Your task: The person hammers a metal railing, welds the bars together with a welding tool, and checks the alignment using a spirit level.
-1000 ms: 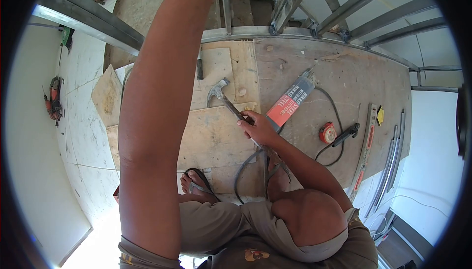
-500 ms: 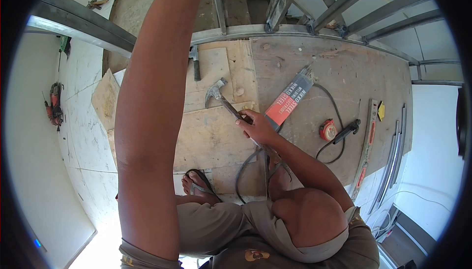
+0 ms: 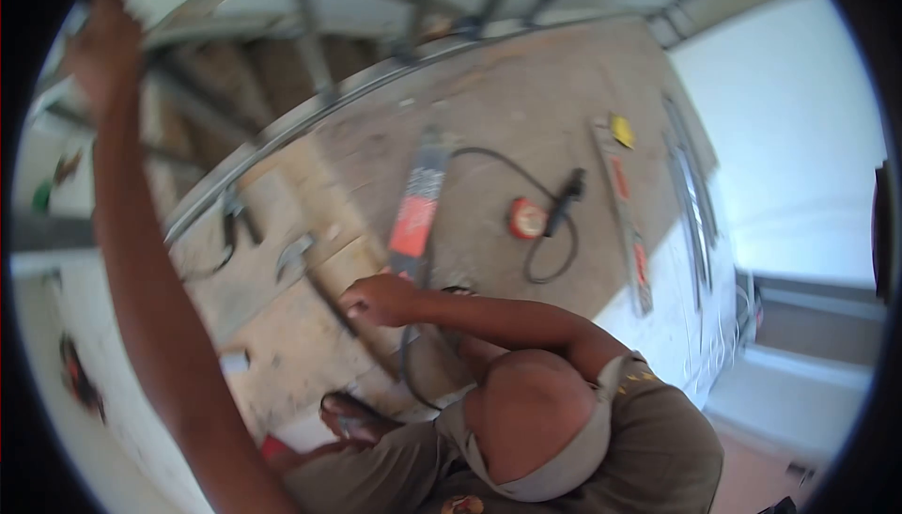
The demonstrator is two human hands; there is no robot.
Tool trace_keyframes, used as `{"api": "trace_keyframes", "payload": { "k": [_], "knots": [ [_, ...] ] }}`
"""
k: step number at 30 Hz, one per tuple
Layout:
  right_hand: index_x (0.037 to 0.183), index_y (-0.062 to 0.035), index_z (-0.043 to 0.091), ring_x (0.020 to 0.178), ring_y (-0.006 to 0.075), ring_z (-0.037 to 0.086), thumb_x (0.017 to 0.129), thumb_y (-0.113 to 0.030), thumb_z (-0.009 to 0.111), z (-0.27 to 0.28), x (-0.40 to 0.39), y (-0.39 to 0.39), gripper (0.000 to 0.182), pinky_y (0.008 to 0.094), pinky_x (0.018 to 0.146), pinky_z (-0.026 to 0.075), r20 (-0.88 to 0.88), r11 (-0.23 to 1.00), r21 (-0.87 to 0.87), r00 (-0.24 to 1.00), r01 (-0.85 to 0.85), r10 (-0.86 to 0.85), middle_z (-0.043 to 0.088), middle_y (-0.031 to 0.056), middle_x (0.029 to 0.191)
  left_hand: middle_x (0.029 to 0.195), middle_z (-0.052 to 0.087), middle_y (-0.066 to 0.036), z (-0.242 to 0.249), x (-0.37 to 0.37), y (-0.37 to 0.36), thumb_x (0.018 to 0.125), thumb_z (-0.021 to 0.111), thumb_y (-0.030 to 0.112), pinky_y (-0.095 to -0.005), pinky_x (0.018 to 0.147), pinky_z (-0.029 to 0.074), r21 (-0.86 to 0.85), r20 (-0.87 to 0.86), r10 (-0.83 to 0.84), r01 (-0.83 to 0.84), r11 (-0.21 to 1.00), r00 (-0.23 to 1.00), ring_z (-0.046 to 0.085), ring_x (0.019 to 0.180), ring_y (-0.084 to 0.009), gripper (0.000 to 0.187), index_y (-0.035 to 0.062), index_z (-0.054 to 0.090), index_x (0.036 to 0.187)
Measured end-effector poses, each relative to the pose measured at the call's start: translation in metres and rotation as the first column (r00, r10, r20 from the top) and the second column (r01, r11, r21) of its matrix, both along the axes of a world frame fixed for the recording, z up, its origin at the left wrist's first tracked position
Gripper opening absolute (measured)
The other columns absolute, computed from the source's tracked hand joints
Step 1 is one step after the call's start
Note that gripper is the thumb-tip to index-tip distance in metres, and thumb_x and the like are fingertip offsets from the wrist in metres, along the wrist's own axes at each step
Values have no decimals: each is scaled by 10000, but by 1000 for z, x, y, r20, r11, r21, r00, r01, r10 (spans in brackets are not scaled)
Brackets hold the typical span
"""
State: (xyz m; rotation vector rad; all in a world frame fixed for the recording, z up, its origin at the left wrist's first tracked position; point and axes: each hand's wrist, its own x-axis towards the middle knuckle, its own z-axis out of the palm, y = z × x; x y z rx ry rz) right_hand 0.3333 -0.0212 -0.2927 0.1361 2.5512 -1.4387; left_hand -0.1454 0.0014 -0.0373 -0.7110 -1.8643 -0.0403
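My right hand (image 3: 378,300), its fingers curled in, is just right of the claw hammer's handle (image 3: 331,303). The hammer lies on the pale plywood, its head (image 3: 294,253) toward the stair side, and its handle end shows below my fingers. At the upper left my left arm stretches out to the metal railing; my left hand (image 3: 105,44) overlaps a bar there, its fingers smeared by motion. Beyond my right hand lies a grey and red box of welding electrodes (image 3: 419,204). Dark-handled pliers or a clamp (image 3: 240,218) rest on the plywood near the railing.
On the brown board are a red tape measure (image 3: 528,219), a black electrode holder (image 3: 565,204) with its looped cable, and a spirit level (image 3: 623,213). Metal tubes (image 3: 691,199) lie along the right edge. Railing bars (image 3: 315,35) border the stairwell. My sandalled foot (image 3: 352,415) is below the hammer.
The view has swung right and is blurred. My right hand has come off the hammer, which now lies on the plywood. My left hand has come into view at the upper left.
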Motion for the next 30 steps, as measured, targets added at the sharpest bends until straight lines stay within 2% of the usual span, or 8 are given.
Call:
{"api": "trace_keyframes", "payload": {
  "k": [2, 4, 10, 12, 15, 21, 23, 30],
  "knots": [
    [1071, -63, 703, 894, 381, 695, 916, -252, 696, 26, 14, 30, 245, 483, 782, 531, 8, 989, -60, 991, 136, -136, 710, 177, 960, 1027, 760, -85, -1, 14, -4, 937, 641, 261, -363, 765, 566, 519, 240, -713, 534, 668, 658, 682, 707, -209, 509, 296, 593, 1443],
    [1170, -59, 706, 893, 319, 721, 938, -244, 710, 40, 32, 53, 296, 413, 781, 550, -124, 907, -175, 905, 384, -408, 732, 170, 1029, 884, 675, -53, 28, 83, 14, 1015, 637, 257, -298, 655, 500, 893, 363, -826, 93, 441, 431, 583, 682, -118, 288, 33, 720, 1176],
    [1135, -55, 707, 770, 70, 607, 1039, -230, 658, 63, 134, 152, 205, 258, 698, 515, -313, 162, -218, 89, 962, -946, 667, -13, 905, 818, 654, -47, 26, 81, 9, 1019, 655, 294, -296, 636, 485, 892, 374, -846, 102, 440, 380, 581, 677, -117, 344, -30, 707, 1122],
    [1127, -64, 683, 693, 63, 535, 1041, -204, 649, 48, 176, 189, 169, 242, 614, 455, -308, -130, -314, -230, 941, -923, 610, -24, 849, 780, 659, -69, 17, 71, -1, 1011, 663, 321, -313, 653, 496, 520, 256, -650, 465, 717, 715, 589, 668, -138, 382, -44, 691, 1117],
    [1267, -65, 589, 676, 86, 544, 979, -124, 599, 2, 234, 224, 294, 258, 566, 454, -66, -378, -423, -444, 823, -893, 576, 9, 851, 795, 672, -92, 37, 107, 14, 1018, 646, 365, -342, 710, 521, 775, 401, -689, 177, 606, 605, 620, 680, -164, 413, -8, 675, 1192],
    [1427, 39, 481, 988, 228, 645, 866, -215, 741, -55, 267, 228, 668, 359, 880, 523, -2, 63, -49, 63, 997, -998, 658, 147, 1154, 668, 532, 15, 44, 129, 19, 1029, 658, 361, -272, 543, 422, 908, 235, -871, 223, 356, 432, 506, 594, -80, 330, 56, 580, 930],
    [1442, 61, 511, 1237, 319, 627, 843, -291, 808, -61, 261, 232, 755, 406, 1061, 477, -121, 64, 145, 82, 987, -989, 647, 234, 1320, 701, 513, 34, 42, 128, 26, 1038, 653, 311, -273, 562, 395, 889, 194, -830, 263, 374, 523, 462, 634, -65, 291, 34, 590, 973],
    [1316, 74, 558, 1113, 432, 661, 860, -317, 777, -79, 245, 236, 639, 487, 972, 506, -218, -52, 392, 38, 918, -975, 678, 270, 1178, 927, 700, -176, 61, 154, 19, 1033, 667, 290, -418, 805, 518, 920, 193, -881, 232, 316, 432, 667, 832, -306, 367, -36, 546, 1149]
  ]
}}
